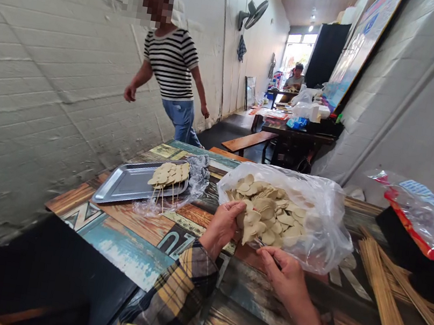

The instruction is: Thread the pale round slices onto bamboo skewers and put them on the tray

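Note:
My left hand [224,226] is closed on flat beige slices [252,227] at the near edge of a pile. My right hand [285,278] pinches a thin, dark-looking stick [259,241] whose tip points at those slices; whether it pierces them I cannot tell. Behind my hands, the pile of beige slices [270,205] lies in an open clear plastic bag [324,222]. To the left, a metal tray [122,183] carries skewered slices [169,174], their wooden skewers [163,200] sticking out over the near rim.
Loose bamboo skewers [387,302] lie at the right, beside a black box [406,234] with a red rim and plastic wrapping. Crumpled plastic [197,178] touches the tray. A person in a striped top [170,63] is beyond the table [123,246]. Another person [296,79] sits far back.

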The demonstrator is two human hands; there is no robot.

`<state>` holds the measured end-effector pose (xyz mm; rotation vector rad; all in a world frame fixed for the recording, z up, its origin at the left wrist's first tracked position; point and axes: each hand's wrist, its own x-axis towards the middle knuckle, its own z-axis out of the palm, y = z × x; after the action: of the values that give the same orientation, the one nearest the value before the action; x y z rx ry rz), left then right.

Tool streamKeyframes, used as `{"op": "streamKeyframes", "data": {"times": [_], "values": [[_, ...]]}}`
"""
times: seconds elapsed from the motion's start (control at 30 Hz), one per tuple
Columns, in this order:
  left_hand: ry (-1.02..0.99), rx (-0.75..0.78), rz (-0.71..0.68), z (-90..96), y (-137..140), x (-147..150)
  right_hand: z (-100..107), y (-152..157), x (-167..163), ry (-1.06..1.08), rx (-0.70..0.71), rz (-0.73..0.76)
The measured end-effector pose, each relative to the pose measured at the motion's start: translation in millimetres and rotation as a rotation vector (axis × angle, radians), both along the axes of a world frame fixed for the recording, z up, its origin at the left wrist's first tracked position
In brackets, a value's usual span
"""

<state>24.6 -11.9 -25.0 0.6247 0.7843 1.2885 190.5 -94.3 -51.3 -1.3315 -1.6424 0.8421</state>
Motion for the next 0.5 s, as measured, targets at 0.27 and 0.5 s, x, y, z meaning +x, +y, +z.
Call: {"op": "streamKeyframes", "data": {"times": [0.27,0.5], "values": [[0.035,0.006,0.013,-3.6,0.2,-0.2,1.1,-1.6,-1.3,0.023,-0.027,0.02],[-0.09,0.028,-0.075,5.0,-8.2,10.2,0.9,-0.1,-1.5,0.039,-0.007,-0.091]]}}
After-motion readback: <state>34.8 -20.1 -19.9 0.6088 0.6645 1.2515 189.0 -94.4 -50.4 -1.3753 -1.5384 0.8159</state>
